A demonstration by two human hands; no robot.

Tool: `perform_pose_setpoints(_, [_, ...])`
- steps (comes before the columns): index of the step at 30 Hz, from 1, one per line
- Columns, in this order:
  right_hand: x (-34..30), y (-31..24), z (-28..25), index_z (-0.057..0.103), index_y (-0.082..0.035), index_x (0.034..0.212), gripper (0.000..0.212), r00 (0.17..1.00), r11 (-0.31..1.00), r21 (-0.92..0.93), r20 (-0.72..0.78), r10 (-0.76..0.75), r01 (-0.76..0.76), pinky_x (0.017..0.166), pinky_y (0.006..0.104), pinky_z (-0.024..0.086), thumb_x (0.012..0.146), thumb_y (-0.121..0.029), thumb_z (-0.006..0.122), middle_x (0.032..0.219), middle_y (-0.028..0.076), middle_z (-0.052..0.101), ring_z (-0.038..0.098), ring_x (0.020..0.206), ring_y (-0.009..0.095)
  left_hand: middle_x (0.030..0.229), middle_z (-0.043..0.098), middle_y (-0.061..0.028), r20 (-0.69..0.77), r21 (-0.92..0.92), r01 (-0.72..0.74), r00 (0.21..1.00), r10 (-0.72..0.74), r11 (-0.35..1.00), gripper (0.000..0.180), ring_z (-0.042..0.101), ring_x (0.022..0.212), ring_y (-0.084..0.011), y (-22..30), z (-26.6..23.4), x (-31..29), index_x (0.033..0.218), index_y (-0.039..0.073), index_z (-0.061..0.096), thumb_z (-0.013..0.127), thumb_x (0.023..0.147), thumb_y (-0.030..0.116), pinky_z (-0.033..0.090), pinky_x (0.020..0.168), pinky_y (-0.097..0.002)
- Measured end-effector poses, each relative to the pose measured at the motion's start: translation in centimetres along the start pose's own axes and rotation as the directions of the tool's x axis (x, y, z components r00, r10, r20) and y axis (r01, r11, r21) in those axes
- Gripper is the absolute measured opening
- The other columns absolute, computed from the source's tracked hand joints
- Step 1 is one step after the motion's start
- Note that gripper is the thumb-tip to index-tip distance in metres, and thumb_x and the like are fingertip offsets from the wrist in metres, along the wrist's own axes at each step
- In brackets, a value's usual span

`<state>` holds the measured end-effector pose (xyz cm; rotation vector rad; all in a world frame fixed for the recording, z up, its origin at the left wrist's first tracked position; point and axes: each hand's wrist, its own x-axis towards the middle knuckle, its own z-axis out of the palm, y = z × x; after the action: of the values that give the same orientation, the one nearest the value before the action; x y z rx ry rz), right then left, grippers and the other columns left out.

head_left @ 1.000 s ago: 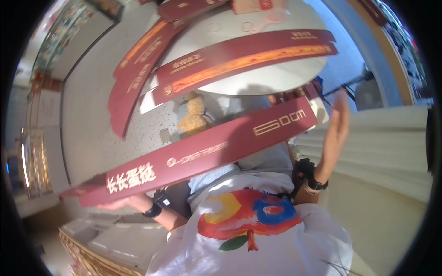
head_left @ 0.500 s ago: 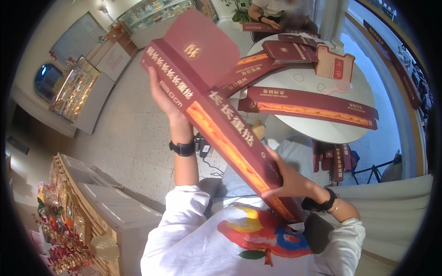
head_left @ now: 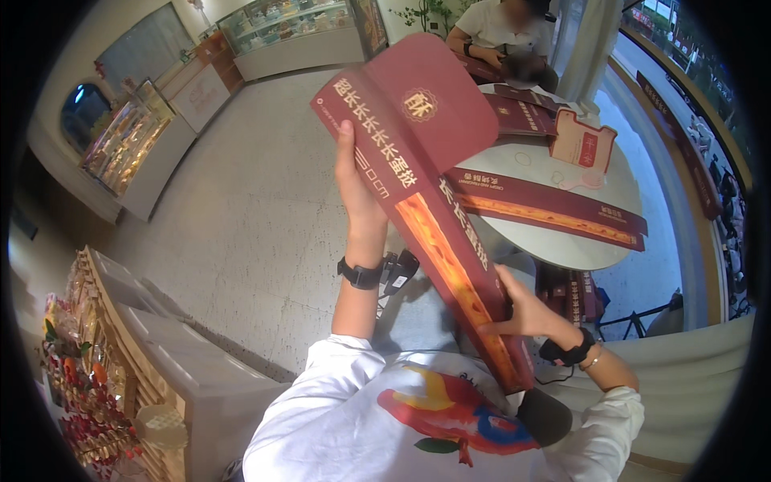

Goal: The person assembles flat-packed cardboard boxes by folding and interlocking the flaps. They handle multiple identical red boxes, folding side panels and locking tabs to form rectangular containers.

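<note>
Before the person's chest, one long maroon box (head_left: 426, 217) was held aslant, its upper end toward the left and away from the body, its lower end close to the shirt (head_left: 321, 426); a broad flap (head_left: 450, 104) with rounded corners stood out from the upper part, toward the right; pale lettering and a printed strip of golden pastry were noted along the faces; the left hand (head_left: 359, 181) was grasping the box near its upper end, thumb laid against the left edge, the other fingers hidden behind; the right hand (head_left: 526, 309) was grasping the lower part from the right, its digits spread across the side and the pastry print; each wrist bore a black band; beyond the box stood a round white table (head_left: 546, 247), bearing a flat maroon carton (head_left: 554, 213) with a similar print, a cream and red sign (head_left: 584, 140), and a pink paddle-shaped object (head_left: 592, 178) just beside the sign; more maroon boxes (head_left: 574, 293) were observed below the table edge, near a black tripod (head_left: 634, 325); a co-worker (head_left: 482, 28) in a white top sat on the far side; glass display cases (head_left: 285, 32) stood well apart, across the pale floor (head_left: 233, 185)
</note>
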<state>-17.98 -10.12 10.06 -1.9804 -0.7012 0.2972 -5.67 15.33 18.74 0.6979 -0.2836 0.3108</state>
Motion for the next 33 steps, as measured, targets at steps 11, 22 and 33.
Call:
perform_pose_setpoints(11, [11.7,-13.4,-10.8,0.063,0.002,0.114,0.044,0.811,0.961,0.139,-0.573,-0.118,0.239,0.081,0.0283,0.055,0.079,-0.02,0.08,0.101,0.008,0.07,0.068,0.087,0.014,0.127,0.055,-0.0159,0.188,-0.153,0.032,0.982,-0.003,0.988,0.062,0.06,0.112,-0.0211,-1.8,5.0,-0.6,0.134,0.003,0.04,0.046,0.097,0.052,0.054,0.091,-0.0343])
perform_pose_setpoints(22, [13.4,-11.7,-9.4,0.07,0.005,0.089,0.031,0.778,0.945,-0.179,-0.536,-0.328,0.274,0.053,0.0228,0.045,0.09,-0.026,0.067,0.075,0.006,0.071,0.059,0.058,0.008,0.122,0.055,-0.0082,0.073,-0.171,0.229,0.973,-0.219,0.958,0.055,0.055,0.11,-0.0171,-10.8,3.9,-10.2,0.134,0.002,0.041,0.068,0.087,0.003,0.045,0.096,-0.0327])
perform_pose_setpoints(33, [12.4,-6.8,-8.1,0.067,0.005,0.09,0.031,0.825,0.974,-0.111,-0.518,-0.227,0.199,0.057,0.0236,0.045,0.095,-0.025,0.061,0.071,0.003,0.065,0.058,0.065,0.007,0.114,0.059,-0.0118,0.03,-0.263,0.389,0.918,-0.396,0.883,0.054,0.063,0.099,-0.0197,-9.5,3.3,-11.8,0.13,0.0,0.041,0.068,0.083,0.002,0.055,0.085,-0.0341])
